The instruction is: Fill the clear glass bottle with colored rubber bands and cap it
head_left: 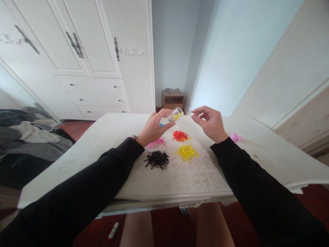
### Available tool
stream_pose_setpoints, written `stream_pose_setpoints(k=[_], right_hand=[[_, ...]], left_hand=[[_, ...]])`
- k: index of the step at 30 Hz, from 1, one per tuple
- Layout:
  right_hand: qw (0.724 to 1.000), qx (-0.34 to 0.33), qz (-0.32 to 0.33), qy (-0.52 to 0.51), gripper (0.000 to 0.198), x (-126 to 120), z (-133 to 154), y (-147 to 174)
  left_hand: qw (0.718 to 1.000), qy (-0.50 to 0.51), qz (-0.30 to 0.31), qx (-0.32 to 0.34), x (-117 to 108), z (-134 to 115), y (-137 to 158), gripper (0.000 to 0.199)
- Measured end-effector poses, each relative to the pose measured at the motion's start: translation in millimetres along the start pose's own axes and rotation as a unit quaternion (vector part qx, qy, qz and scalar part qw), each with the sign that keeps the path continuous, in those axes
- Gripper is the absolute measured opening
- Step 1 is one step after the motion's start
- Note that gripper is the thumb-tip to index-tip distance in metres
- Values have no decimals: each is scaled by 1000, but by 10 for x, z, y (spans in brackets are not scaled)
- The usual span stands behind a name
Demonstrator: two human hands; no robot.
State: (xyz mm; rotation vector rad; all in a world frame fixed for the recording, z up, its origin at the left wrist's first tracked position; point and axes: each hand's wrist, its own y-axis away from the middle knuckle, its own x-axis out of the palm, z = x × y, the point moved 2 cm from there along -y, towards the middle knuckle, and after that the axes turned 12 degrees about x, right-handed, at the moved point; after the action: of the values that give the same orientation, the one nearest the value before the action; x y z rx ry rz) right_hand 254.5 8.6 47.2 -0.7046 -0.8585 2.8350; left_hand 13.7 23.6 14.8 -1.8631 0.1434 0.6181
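My left hand [155,125] is closed around a small clear jar [175,115], tilted with its mouth to the right and some yellow rubber bands inside. Just right of the mouth, my right hand [208,122] is in a pinch, thumb and index fingertip close together; whatever is between them is too small to make out. Below the hands lie loose piles of small rubber bands: red bands [180,136], yellow bands [187,152] and black bands [157,160]. Pink bands [156,142] and blue bands [161,125] are partly hidden by my left hand and wrist.
The piles rest on a white table [205,175]. A pink object [235,137] lies beyond my right forearm. A marker [113,231] is on the red floor. Clothes [38,137] are heaped at left; a white wardrobe [102,79] and a small wooden stand [173,99] are behind.
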Motion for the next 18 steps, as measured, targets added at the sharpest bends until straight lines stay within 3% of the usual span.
stream_pose_setpoints(k=[4,8,13,18], right_hand=[[981,24,126,147,8,-8,-73,-35],[945,41,230,230,10,71,-100,8],[919,77,290,255,8,138,-125,47],[906,97,297,284,5,154,-165,45]], left_hand=[[987,110,-100,-61,13,72,6,22],[982,135,-111,-75,33,78,5,25],[988,118,-85,-55,15,-14,-18,25],[991,95,-86,-43,2,-32,-25,24]])
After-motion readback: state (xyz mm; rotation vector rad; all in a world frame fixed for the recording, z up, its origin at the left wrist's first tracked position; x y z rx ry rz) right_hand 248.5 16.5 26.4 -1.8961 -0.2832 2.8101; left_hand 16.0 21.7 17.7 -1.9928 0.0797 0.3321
